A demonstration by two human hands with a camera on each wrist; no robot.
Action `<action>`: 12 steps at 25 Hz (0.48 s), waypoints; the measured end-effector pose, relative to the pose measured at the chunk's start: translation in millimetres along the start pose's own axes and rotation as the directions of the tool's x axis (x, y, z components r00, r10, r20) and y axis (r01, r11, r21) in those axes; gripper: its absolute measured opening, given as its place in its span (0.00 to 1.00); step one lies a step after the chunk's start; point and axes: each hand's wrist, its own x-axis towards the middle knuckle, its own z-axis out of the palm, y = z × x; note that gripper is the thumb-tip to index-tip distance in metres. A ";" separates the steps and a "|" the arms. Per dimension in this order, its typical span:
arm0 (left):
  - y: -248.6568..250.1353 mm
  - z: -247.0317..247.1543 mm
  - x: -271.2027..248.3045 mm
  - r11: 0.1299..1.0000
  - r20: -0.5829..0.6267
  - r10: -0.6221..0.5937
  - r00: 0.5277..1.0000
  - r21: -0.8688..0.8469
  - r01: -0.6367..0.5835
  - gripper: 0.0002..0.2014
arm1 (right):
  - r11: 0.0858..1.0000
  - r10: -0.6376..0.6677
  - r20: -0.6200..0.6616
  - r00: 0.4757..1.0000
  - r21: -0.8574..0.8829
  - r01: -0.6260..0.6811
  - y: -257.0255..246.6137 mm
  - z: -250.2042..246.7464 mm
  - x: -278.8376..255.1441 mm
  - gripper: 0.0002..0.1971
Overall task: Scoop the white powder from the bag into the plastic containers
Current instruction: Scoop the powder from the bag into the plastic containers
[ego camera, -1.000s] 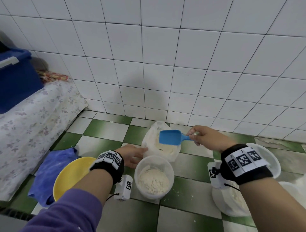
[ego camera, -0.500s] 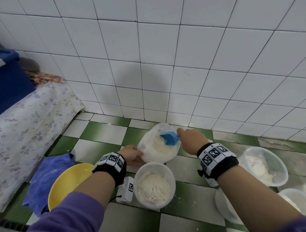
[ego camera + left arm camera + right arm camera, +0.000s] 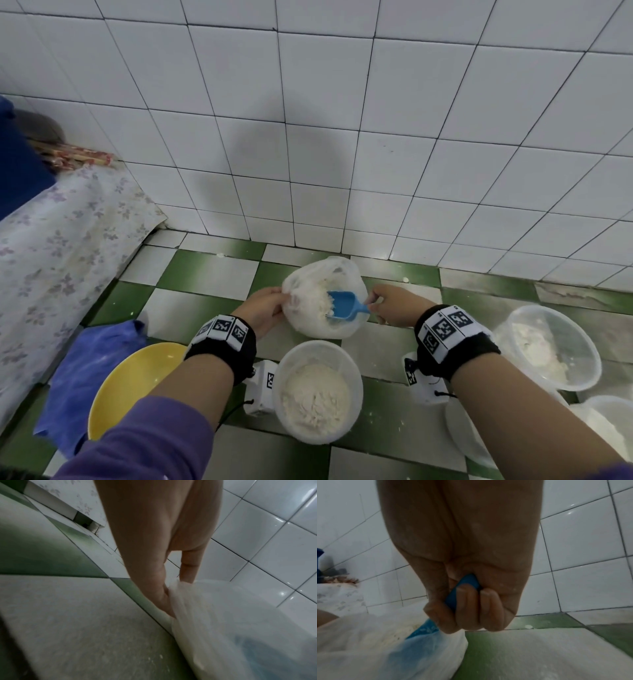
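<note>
Head view: right hand (image 3: 397, 305) is curled round the handle of the blue scoop (image 3: 344, 304), fingers wrapped tight, as the right wrist view shows w/ fingers (image 3: 467, 609) closed on the blue handle (image 3: 453, 597). Scoop's mouth is inside the bag (image 3: 308, 325), pushed into the white powder (image 3: 313, 296), handle sticking out to the right. Left hand (image 3: 263, 310) pinches the bag's left edge; left wrist view has thumb & fingers (image 3: 164, 599) pressed together on bunched plastic (image 3: 188, 615), scoop only a blue blur thru the film there.

Bag sits on the green & white checked floor (image 3: 205, 274), near the white tiled wall (image 3: 308, 137). Just in front of it, between the forearms, a round clear container (image 3: 318, 390) stands upright, partly filled w/ powder; apart from the bag. To the right, a 2nd container (image 3: 555, 346) w/ some powder in it, and more white tubs (image 3: 609, 421) at the right edge, partly hidden by the arm. Both wrists wear black bands w/ printed markers.

Left of the near container: yellow bowl (image 3: 137, 380), touching or overlapping a blue cloth (image 3: 89, 370). Further left, a flowered sheet (image 3: 51, 257) over a low surface, w/ a dark blue box (image 3: 17, 178) at the frame edge. Powder specks dust the floor tiles.
</note>
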 end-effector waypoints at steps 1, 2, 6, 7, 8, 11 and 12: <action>0.5 0.8 1.4 0.999 -0.004 -0.014 1.000 0.037 0.014 0.09 | 1.000 0.013 0.013 1.000 0.009 -0.013 0.4 3.4 -0.2 0.04; 1.1 1.7 2.9 0.996 -0.006 -0.037 0.999 0.077 0.038 0.11 | 1.000 0.023 0.021 0.999 0.019 -0.024 0.9 6.8 0.0 0.03; 3.0 7.4 1.2 0.990 0.040 -0.079 0.996 0.117 0.074 0.12 | 0.995 0.042 0.016 0.999 0.088 -0.043 2.0 18.3 4.7 0.03; 3.6 8.4 -0.5 0.992 0.036 -0.072 0.997 0.102 0.067 0.12 | 0.995 0.041 0.013 0.999 0.091 -0.043 2.1 19.9 5.3 0.03; 4.2 8.4 -1.4 0.995 0.017 -0.062 0.998 0.085 0.060 0.11 | 0.995 0.041 0.015 0.999 0.088 -0.042 2.1 20.8 5.4 0.03; 3.6 4.4 -0.3 1.000 -0.071 -0.007 0.997 0.009 0.008 0.12 | 0.998 0.041 0.049 0.998 0.046 -0.043 3.3 20.5 4.9 0.03; 3.6 3.3 0.0 1.000 -0.101 0.010 0.995 -0.009 -0.011 0.12 | 0.999 0.036 0.059 0.998 0.016 -0.037 3.5 19.8 4.9 0.04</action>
